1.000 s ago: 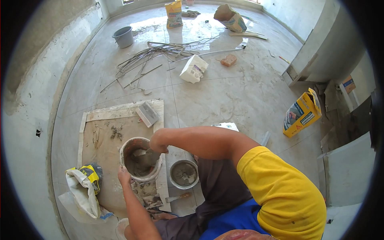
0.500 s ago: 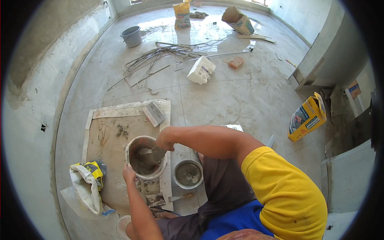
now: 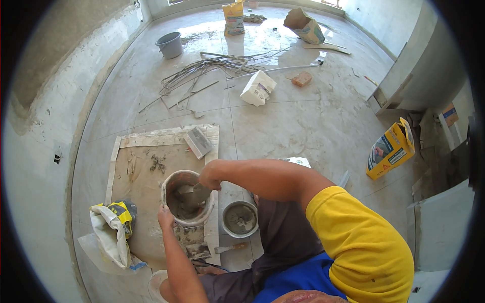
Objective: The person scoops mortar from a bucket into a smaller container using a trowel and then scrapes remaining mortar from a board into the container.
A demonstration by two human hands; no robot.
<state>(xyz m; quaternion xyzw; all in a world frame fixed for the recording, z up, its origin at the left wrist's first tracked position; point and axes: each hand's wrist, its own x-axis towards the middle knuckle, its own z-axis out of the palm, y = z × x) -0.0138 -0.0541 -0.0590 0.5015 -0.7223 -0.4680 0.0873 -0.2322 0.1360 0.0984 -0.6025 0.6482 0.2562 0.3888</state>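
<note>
My right hand (image 3: 210, 174) is closed around the handle of a trowel (image 3: 201, 193) at the far right rim of a bucket (image 3: 165, 194). The trowel's blade reaches down into wet grey mortar (image 3: 189, 208). At the near left side, my left hand (image 3: 165, 218) grips the bucket's rim, its fingers partly hidden. Right of the bucket stands a metal bowl (image 3: 225, 230) with more grey mix in it. A scraper with a wooden handle (image 3: 238, 246) lies just below the bowl.
A dirty cardboard sheet (image 3: 134, 179) lies under the bucket, with a rectangular float (image 3: 199, 142) on its far corner. An opened bag (image 3: 108, 235) sits at left, a yellow bag (image 3: 390, 151) at right. Ahead are metal rods (image 3: 212, 68), a white block (image 3: 258, 88), a brick (image 3: 301, 79) and a grey bucket (image 3: 170, 45).
The whole view has shifted slightly, so everything sits a little further right. Both hands keep their places on the trowel and bucket, with hardly any visible movement.
</note>
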